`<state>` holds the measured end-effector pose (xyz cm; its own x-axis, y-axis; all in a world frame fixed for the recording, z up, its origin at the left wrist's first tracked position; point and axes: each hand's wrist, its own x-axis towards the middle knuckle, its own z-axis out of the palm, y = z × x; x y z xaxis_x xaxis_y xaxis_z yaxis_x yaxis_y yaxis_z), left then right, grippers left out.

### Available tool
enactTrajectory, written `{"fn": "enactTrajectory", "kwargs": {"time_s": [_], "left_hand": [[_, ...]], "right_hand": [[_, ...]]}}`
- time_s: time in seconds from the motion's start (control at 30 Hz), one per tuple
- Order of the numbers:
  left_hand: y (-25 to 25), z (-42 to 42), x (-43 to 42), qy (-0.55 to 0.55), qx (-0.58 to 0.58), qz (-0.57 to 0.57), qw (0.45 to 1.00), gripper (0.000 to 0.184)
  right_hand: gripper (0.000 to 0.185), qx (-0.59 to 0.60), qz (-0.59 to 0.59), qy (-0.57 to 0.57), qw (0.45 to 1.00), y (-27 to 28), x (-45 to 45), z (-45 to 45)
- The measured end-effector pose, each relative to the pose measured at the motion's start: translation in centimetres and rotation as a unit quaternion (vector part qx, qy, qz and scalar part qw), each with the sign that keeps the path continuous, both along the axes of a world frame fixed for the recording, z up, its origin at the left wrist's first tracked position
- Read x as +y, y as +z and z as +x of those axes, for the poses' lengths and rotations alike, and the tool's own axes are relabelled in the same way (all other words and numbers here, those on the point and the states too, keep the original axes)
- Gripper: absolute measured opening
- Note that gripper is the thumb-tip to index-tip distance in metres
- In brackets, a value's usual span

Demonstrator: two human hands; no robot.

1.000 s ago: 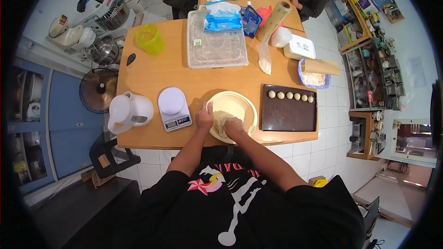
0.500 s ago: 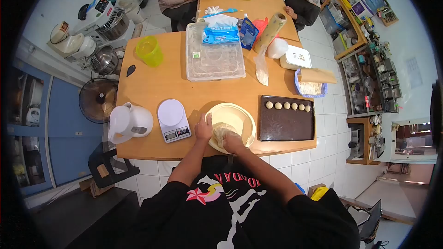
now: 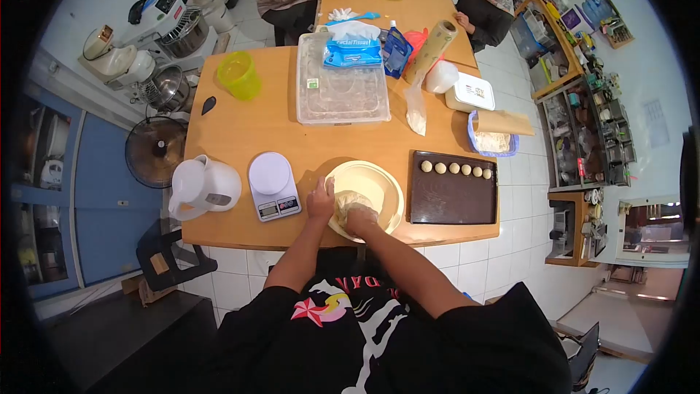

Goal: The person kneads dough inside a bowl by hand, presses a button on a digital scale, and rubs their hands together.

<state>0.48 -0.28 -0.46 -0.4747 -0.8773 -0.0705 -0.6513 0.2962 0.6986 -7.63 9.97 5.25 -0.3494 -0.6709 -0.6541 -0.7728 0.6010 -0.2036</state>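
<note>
A cream-coloured bowl (image 3: pixel 391 182) stands near the table's front edge. My left hand (image 3: pixel 319 201) grips its left rim, fingers closed with the thumb up. Inside the bowl lies a lump of pale dough (image 3: pixel 351 201), partly hidden by my right hand (image 3: pixel 362 221), which is pressed into it with curled fingers. To the left of the bowl is a white kitchen scale (image 3: pixel 275 185). On the right, a dark baking tray (image 3: pixel 452 201) holds several small dough balls (image 3: pixel 454 168) in a row along its far side.
A white electric kettle (image 3: pixel 211 184) stands at the left edge. Farther back are a yellow-green cup (image 3: pixel 239 75), a clear lidded box (image 3: pixel 343 95) with a tissue pack (image 3: pixel 353 52), a film roll (image 3: pixel 434 51) and a blue basket (image 3: pixel 494 142). Two people sit at the far table.
My right hand has pushed lower and flatter into the dough. My left hand keeps its place on the bowl rim. The view has shifted slightly.
</note>
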Motion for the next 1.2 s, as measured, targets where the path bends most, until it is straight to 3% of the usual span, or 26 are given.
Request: {"fn": "enactTrajectory", "kwargs": {"time_s": [0.1, 0.23, 0.4, 0.5, 0.6, 0.67, 0.9, 1.07, 1.2], "left_hand": [[-1.9, 0.4, 0.1, -0.005, -0.014, -0.028, 1.000, 0.031], [-0.5, 0.0, 0.0, -0.008, -0.030, -0.004, 0.999, 0.033], [-0.2, -0.2, 0.3, 0.012, -0.039, -0.004, 0.999, 0.037], [0.2, -0.2, 0.1, 0.017, -0.047, 0.010, 0.999, 0.039], [0.4, -0.2, 0.3, 0.016, -0.045, 0.026, 0.998, 0.039], [0.9, -0.3, 0.3, 0.012, -0.061, 0.034, 0.997, 0.038], [0.0, 0.0, 0.2, -0.005, -0.018, 0.000, 1.000, 0.030], [0.1, 0.4, 0.3, -0.039, -0.015, -0.050, 0.998, 0.027], [-0.4, 0.3, 0.6, 0.020, 0.033, -0.017, 0.999, 0.031]], "right_hand": [[0.030, -0.087, 0.073, -0.033, 0.993, 0.1, -1.4, -0.7], [0.030, -0.015, -0.032, -0.049, 0.998, -0.9, 0.1, 0.3], [0.032, -0.069, -0.097, -0.095, 0.988, 1.4, 2.5, 0.4], [0.030, -0.095, -0.214, -0.096, 0.967, 0.9, 5.0, 0.3], [0.029, -0.036, -0.133, -0.128, 0.982, 1.3, 4.6, -0.5], [0.028, -0.023, -0.108, -0.105, 0.988, -1.3, 4.2, -0.5], [0.037, 0.002, 0.020, -0.064, 0.998, -1.8, -0.7, -0.2], [0.035, -0.014, -0.013, -0.092, 0.996, -2.1, -1.1, -0.2], [0.033, -0.040, -0.033, -0.109, 0.993, -2.1, -0.8, -0.6]]}}
